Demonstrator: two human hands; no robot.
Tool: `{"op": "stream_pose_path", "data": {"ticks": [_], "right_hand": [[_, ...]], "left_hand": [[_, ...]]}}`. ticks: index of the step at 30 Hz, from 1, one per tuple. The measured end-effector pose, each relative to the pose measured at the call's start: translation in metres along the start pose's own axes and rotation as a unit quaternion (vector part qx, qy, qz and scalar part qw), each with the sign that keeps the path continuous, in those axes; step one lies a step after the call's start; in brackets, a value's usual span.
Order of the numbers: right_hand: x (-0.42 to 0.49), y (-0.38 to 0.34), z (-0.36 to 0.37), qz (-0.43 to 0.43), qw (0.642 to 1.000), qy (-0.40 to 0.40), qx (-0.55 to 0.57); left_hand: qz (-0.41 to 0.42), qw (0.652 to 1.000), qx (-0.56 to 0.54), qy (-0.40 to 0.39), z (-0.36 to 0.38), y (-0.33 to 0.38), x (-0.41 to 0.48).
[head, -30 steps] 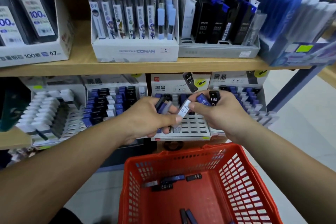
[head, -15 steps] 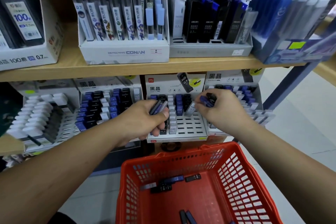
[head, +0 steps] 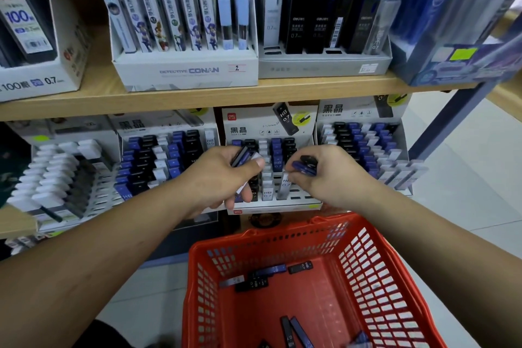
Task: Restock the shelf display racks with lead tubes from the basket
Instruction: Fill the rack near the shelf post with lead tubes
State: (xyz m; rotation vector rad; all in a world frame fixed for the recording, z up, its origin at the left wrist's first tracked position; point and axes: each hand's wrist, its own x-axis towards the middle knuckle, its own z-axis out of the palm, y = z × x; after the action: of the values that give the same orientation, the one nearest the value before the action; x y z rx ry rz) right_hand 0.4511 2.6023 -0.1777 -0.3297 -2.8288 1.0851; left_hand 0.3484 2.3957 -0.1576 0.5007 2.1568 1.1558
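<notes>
Lower tier of the wooden shelf (head: pixel 197 106) held the display racks; red basket (head: pixel 378 271) sat below and in front of it, between my forearms.

Centre rack (head: pixel 300 202), marked HB 0.7: rear rows stocked with blue, black and clear tubes; front rows showed bare slots. Rack to its left (head: pixel 158 161) and rack to its right (head: pixel 364 147) looked mostly full.

Left hand (head: pixel 220 179) was closed round a bundle of lead tubes (head: pixel 241 157), thumb pressed across them, just in front of the centre rack's left columns; right hand (head: pixel 330 175) was curled round blue and black tubes (head: pixel 305 167), fingertips down at the top of a clear tube (head: pixel 285 188) standing in a front slot; whether they pinched that one, I could not tell. Hands apart, one either side of the rack's middle.

Judgement: partway through; both handfuls not yet slotted; front slots unfilled; loose tubes (head: pixel 265 274) lay on the basket floor, some at the far end, some at the near edge.
</notes>
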Motion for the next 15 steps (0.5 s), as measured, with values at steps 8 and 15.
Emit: {"op": "stream_pose_path", "data": {"ticks": [8, 15], "right_hand": [[-0.002, -0.006, 0.003, 0.011, 1.0, 0.005, 0.009], [-0.003, -0.018, -0.001, 0.131, 0.941, 0.008, 0.311]], "left_hand": [[-0.012, 0.991, -0.105, -0.078, -0.004, -0.005, 0.002], [0.001, 0.99, -0.105, -0.098, -0.001, 0.001, -0.001]]}}
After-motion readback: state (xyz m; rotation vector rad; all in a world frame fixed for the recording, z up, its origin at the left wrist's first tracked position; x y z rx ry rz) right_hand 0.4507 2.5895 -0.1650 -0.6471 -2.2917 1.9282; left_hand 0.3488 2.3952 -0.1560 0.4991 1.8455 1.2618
